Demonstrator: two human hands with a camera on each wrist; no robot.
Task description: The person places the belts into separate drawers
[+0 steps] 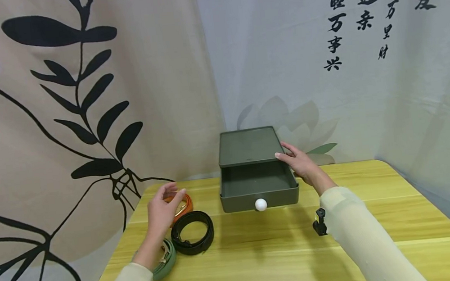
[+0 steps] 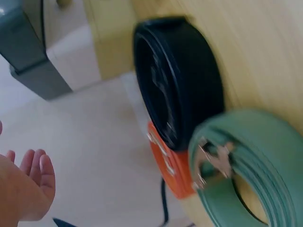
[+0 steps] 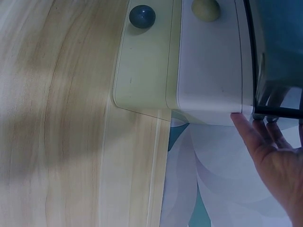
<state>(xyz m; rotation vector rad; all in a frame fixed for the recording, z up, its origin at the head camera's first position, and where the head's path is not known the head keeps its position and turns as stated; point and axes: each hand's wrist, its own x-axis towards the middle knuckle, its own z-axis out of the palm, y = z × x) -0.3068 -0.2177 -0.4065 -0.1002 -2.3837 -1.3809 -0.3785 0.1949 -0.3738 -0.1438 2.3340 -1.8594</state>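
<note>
A drawer box stands at the back of the table, its dark grey-green top drawer (image 1: pixel 261 177) pulled out and bare inside, with a white knob (image 1: pixel 261 205) on its front. My right hand (image 1: pixel 302 164) rests against the box's right side, thumb near the top edge and fingers along the side. To the left lie three coiled belts: an orange belt (image 1: pixel 188 206), a black belt (image 1: pixel 207 240) and a green belt (image 1: pixel 168 266) with a metal buckle. Over the orange belt hovers my left hand (image 1: pixel 162 210), fingers loosely bent and holding nothing.
Below the dark drawer, the right wrist view shows a pale lavender drawer (image 3: pixel 210 61) and a cream drawer (image 3: pixel 144 66), each with a knob. The wooden table (image 1: pixel 261 259) ends at a printed curtain (image 1: pixel 176 95) behind.
</note>
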